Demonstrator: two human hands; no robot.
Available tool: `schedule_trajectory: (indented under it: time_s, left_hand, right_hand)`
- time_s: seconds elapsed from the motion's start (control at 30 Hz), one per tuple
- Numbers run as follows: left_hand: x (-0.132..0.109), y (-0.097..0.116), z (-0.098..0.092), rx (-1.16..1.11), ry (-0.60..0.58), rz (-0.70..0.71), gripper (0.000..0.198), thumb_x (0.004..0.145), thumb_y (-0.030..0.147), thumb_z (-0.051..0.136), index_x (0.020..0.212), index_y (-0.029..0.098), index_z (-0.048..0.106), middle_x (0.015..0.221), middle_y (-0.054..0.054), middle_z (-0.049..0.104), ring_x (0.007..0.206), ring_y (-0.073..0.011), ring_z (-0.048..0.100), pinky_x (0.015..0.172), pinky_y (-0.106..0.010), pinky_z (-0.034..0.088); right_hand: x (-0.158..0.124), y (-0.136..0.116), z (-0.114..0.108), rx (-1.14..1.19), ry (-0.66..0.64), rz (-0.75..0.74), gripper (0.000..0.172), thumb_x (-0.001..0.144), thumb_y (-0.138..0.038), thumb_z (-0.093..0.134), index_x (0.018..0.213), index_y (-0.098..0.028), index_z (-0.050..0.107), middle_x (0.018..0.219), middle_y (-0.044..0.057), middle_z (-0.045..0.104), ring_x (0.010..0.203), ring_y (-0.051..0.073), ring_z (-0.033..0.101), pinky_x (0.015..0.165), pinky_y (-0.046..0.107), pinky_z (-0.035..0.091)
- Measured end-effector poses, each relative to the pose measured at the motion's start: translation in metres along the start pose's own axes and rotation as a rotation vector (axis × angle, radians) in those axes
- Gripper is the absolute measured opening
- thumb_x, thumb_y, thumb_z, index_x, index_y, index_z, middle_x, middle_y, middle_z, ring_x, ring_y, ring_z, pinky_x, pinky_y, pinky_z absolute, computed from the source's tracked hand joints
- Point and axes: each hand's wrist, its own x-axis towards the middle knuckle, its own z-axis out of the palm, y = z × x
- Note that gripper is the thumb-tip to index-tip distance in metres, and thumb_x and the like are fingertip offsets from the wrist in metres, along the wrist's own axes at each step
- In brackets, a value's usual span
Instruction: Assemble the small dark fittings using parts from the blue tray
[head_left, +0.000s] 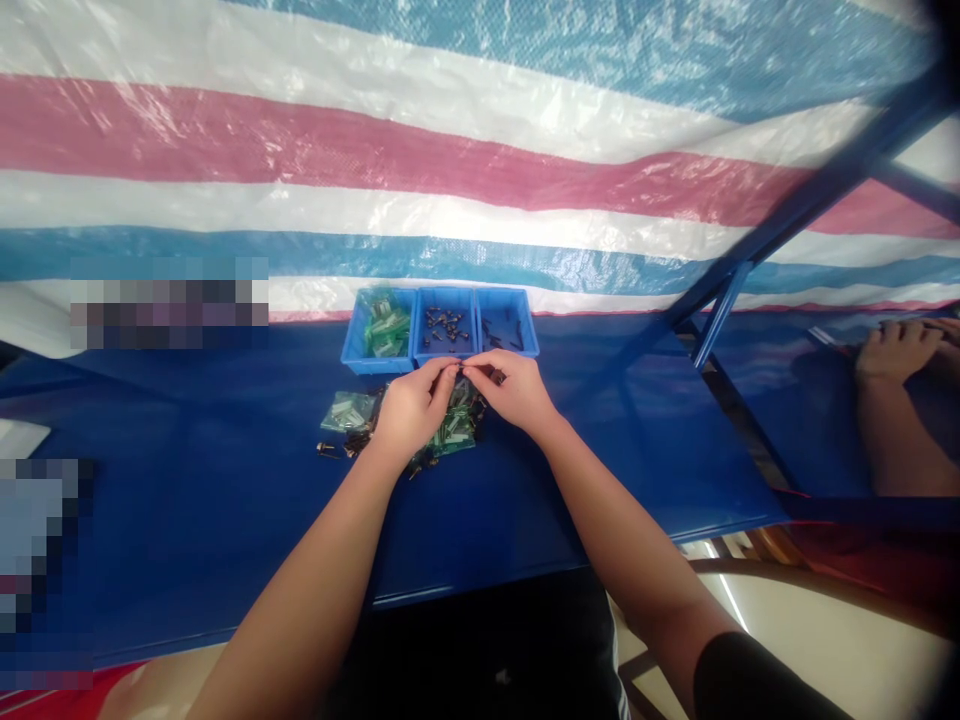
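My left hand (413, 403) and my right hand (512, 385) meet fingertip to fingertip just in front of the blue bins. Both are closed in a pinch around something small and dark that I cannot make out. Below them on the blue table lies a pile of small dark metal parts and clear bags of pale pieces (455, 432), partly covered by my left hand. Another small bag (349, 411) lies at the pile's left side. The left bin (349, 350) holds greenish bags, the middle bin (444, 352) small screw-like parts, the right bin (526, 345) a few thin dark pieces.
A single screw-like part (327, 450) lies left of the pile. The blue table (225, 500) runs to a striped plastic sheet (450, 170) behind. A blue metal frame (750, 245) rises at right, with another person's hands (900, 350) beyond it.
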Motion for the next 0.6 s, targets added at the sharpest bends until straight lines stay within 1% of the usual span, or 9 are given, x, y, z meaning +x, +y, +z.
schedule_trajectory:
  time_s: [0.13, 0.23, 0.3, 0.37, 0.47, 0.6]
  left_hand:
    - [-0.0005, 0.0008, -0.0003, 0.004, 0.021, -0.026, 0.037, 0.100, 0.045, 0.047, 0.116, 0.021, 0.070, 0.078, -0.003, 0.073, 0.058, -0.0143, 0.061, 0.060, -0.025, 0.045]
    - [-0.0008, 0.0013, -0.0003, 0.002, 0.027, -0.023, 0.036, 0.100, 0.044, 0.047, 0.115, 0.021, 0.071, 0.080, -0.003, 0.074, 0.059, -0.0140, 0.061, 0.061, -0.025, 0.045]
    - [-0.0008, 0.0019, -0.0007, -0.004, 0.025, -0.019, 0.036, 0.100, 0.043, 0.047, 0.114, 0.020, 0.071, 0.082, -0.003, 0.074, 0.060, -0.0143, 0.062, 0.063, -0.025, 0.046]
    - [-0.0007, 0.0026, -0.0013, -0.012, 0.023, -0.024, 0.036, 0.100, 0.043, 0.047, 0.113, 0.020, 0.071, 0.083, -0.003, 0.075, 0.061, -0.0143, 0.063, 0.063, -0.025, 0.046]
    - [-0.0005, 0.0035, -0.0020, -0.013, 0.026, -0.033, 0.035, 0.100, 0.043, 0.047, 0.113, 0.020, 0.071, 0.081, -0.003, 0.074, 0.061, -0.0142, 0.063, 0.062, -0.024, 0.045]
    - [-0.0007, 0.0040, -0.0021, -0.007, 0.019, -0.029, 0.035, 0.100, 0.042, 0.047, 0.111, 0.020, 0.071, 0.077, -0.003, 0.073, 0.060, -0.0146, 0.062, 0.061, -0.025, 0.045]
  right_hand:
    - [-0.0004, -0.0016, 0.0018, 0.138, -0.028, 0.116, 0.018, 0.086, -0.035, 0.068, 0.094, -0.021, 0.076, 0.087, 0.004, 0.077, 0.067, 0.014, 0.066, 0.064, 0.027, 0.054]
    - [-0.0010, -0.0022, 0.0029, 0.229, -0.033, 0.150, 0.020, 0.084, -0.037, 0.070, 0.093, -0.020, 0.075, 0.085, 0.004, 0.076, 0.065, 0.013, 0.065, 0.060, 0.026, 0.053]
    - [-0.0011, -0.0021, 0.0026, 0.239, -0.038, 0.145, 0.020, 0.084, -0.037, 0.069, 0.092, -0.020, 0.075, 0.085, 0.004, 0.075, 0.065, 0.013, 0.064, 0.061, 0.026, 0.053]
    - [-0.0010, -0.0017, 0.0015, 0.248, -0.074, 0.152, 0.019, 0.083, -0.036, 0.070, 0.092, -0.019, 0.075, 0.083, 0.003, 0.074, 0.066, 0.013, 0.064, 0.063, 0.026, 0.053]
    - [-0.0002, -0.0011, -0.0005, 0.281, -0.146, 0.207, 0.018, 0.080, -0.033, 0.072, 0.089, -0.018, 0.074, 0.077, 0.003, 0.073, 0.064, 0.013, 0.064, 0.063, 0.026, 0.054]
    - [0.0011, -0.0004, -0.0017, 0.311, -0.144, 0.275, 0.018, 0.076, -0.032, 0.074, 0.085, -0.017, 0.073, 0.072, 0.002, 0.071, 0.061, 0.012, 0.062, 0.059, 0.025, 0.052]
